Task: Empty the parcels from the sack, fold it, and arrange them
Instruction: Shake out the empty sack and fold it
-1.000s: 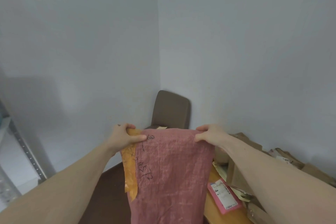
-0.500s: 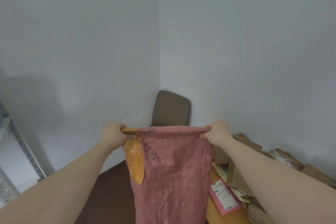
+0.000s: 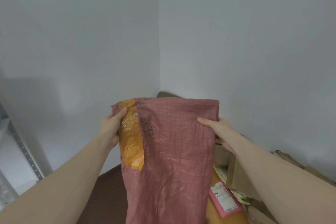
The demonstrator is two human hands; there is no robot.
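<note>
Sack: 1, reddish-pink woven, held up in front of me and hanging down past the lower frame edge, so its bottom end is cut off. I cannot tell whether anything is inside. Top edge runs roughly level across the middle of the view.

Tape patch: 1 orange strip down the sack's left side, wrinkled and glossy. Dark handwriting beside it, too smeared for me to read.

Left hand: clenched on the sack's left edge, thumb pressed onto the tape; fingers are hidden behind the cloth.

Right hand: grasping the sack's right edge, thumb on the front face, fingers out of sight behind.

Chair: only a sliver of a brown backrest shows above the sack's top edge, in the wall corner; the rest is blocked by the sack.

Bench: orange-brown top, lower right, mostly screened by the sack and my right forearm.

Pink parcel: 1 flat mailer with a white label lying on the bench just beside the sack; label print illegible.

Brown parcels: several paper-wrapped or cardboard pieces heaped along the right wall, partly behind my forearm; I cannot count them.

Shelf upright: 1 perforated metal post at the left edge, contents blurred.

Floor: dark brown, seen between left forearm and sack.
</note>
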